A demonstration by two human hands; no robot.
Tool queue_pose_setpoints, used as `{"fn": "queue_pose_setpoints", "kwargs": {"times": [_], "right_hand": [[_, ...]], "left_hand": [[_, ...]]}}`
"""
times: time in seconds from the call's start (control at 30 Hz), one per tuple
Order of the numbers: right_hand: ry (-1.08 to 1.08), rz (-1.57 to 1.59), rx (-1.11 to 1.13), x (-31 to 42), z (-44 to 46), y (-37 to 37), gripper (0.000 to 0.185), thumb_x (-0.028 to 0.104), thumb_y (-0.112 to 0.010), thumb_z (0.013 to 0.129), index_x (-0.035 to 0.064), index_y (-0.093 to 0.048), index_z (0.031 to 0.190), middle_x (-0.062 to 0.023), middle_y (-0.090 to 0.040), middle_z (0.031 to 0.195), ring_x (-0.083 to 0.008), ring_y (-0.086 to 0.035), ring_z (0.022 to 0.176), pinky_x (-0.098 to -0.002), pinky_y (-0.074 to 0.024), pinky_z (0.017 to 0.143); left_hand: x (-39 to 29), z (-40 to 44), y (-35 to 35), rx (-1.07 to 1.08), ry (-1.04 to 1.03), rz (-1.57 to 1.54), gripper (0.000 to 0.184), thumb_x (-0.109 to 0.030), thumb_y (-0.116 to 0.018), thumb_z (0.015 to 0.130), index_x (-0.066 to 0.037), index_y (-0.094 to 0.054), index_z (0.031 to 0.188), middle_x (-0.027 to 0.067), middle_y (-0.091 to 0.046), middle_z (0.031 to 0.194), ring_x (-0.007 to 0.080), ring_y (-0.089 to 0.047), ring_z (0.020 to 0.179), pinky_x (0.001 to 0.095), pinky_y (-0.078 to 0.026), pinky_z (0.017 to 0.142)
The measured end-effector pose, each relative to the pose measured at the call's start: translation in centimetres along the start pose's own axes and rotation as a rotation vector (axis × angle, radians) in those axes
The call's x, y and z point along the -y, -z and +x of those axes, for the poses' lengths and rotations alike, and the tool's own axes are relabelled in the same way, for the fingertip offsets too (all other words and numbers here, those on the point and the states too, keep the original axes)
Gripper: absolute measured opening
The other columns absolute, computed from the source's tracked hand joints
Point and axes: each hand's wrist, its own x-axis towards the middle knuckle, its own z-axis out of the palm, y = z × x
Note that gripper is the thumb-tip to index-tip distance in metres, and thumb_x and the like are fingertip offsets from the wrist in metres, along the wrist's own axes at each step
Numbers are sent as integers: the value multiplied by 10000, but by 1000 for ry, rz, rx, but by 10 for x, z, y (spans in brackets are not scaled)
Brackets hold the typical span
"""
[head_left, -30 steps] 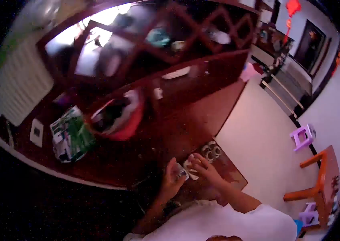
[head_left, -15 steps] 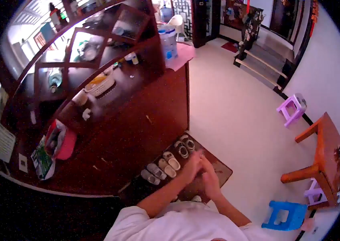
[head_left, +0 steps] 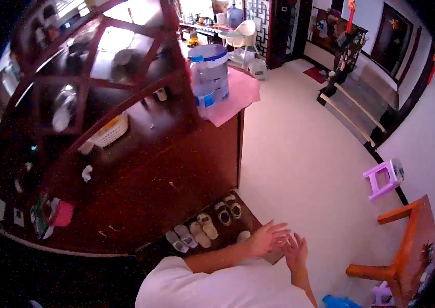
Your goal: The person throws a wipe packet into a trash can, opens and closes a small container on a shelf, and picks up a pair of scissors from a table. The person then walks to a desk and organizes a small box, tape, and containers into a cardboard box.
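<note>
My left hand [head_left: 267, 240] is out in front of my body with its fingers spread and nothing in it. Close on its right, my right hand [head_left: 295, 251] is raised with loosely curled, parted fingers, also holding nothing. The fingertips of the two hands nearly meet; whether they touch I cannot tell. Below and behind them lies a dark doormat [head_left: 248, 218]. On it, left of my hands, stand pairs of shoes, among them beige slippers [head_left: 203, 230], grey slippers [head_left: 181, 238] and dark shoes [head_left: 228, 210].
A dark red wooden counter [head_left: 176, 179] curves along the left, bearing a white basket [head_left: 110, 134] and a large water container [head_left: 212, 74] on pink cloth [head_left: 238, 95]. Rightward are a purple stool [head_left: 384, 178], an orange-brown wooden table [head_left: 407, 246] and a blue stool [head_left: 338, 301]. Steps [head_left: 356, 110] rise at the back.
My hands, pressed together before, have come apart with fingers spread, and sit lower and further right in view. The camera has moved forward, so the counter end and water container look nearer.
</note>
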Motion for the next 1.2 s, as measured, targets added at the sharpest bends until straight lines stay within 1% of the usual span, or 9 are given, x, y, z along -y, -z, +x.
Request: {"fn": "queue_pose_setpoints", "kwargs": {"times": [0.07,0.23,0.33,0.6,0.67,0.87,1.03,1.1,1.2], "right_hand": [[18,-51,61,16,26,-8,483,417,-337,889,77,-376,1231,-123,-471,1156,-246,-491,989,-390,-413,860],[-32,-61,191,81,78,-87,459,416,-334,892,75,-419,1189,-141,-500,1119,-274,-499,980,-409,-390,897],[-21,-73,73,115,120,-96,467,395,-347,893,46,-435,1190,-201,-511,1126,-332,-511,981,-416,-405,870],[-139,-87,22,237,292,-77,360,373,-420,861,72,-533,1023,-110,-604,927,-258,-576,817,-387,-467,759],[-143,-93,64,284,330,-103,361,358,-402,874,58,-532,1027,-121,-608,919,-257,-584,795,-378,-480,735],[-66,-199,230,404,445,-198,352,329,-392,886,45,-539,1033,-117,-624,884,-231,-601,782,-361,-502,722],[-92,-200,306,427,537,-280,335,317,-391,886,57,-551,1023,-105,-632,888,-229,-606,797,-366,-506,737],[-223,-110,360,413,562,-316,327,317,-396,884,67,-562,1014,-96,-633,899,-232,-605,798,-373,-502,740],[-370,-168,430,379,582,-376,332,325,-403,879,69,-570,1010,-92,-634,902,-230,-599,793,-378,-489,743]], "left_hand": [[-34,34,-11,214,-40,-2,553,-474,-265,909,-102,-331,1313,112,-380,1321,238,-424,1157,395,-342,977],[-125,93,-39,104,-165,9,546,-450,-294,910,-49,-394,1268,175,-466,1230,264,-505,1067,376,-379,951],[-167,124,-33,63,-171,16,542,-450,-310,909,-47,-406,1259,168,-474,1223,257,-508,1064,367,-394,937],[-244,252,-22,-122,-370,-129,511,-446,-348,899,-33,-453,1181,134,-535,1116,217,-521,994,339,-404,896],[-260,286,-35,-238,-433,-215,484,-430,-354,901,-31,-464,1153,129,-549,1079,211,-534,959,333,-422,870],[-333,358,-104,-213,-479,-199,461,-419,-369,897,-34,-496,1117,135,-568,1061,227,-544,957,350,-433,869],[-391,369,-92,-347,-675,-301,442,-406,-367,900,-37,-490,1111,121,-566,1048,224,-548,930,342,-439,846],[-414,373,-74,-447,-752,-387,435,-402,-360,903,-35,-486,1098,119,-564,1027,227,-547,915,338,-449,819],[-457,383,-40,-310,-859,-495,446,-392,-371,898,-8,-489,1091,147,-562,1029,245,-540,953,357,-445,840]]}}
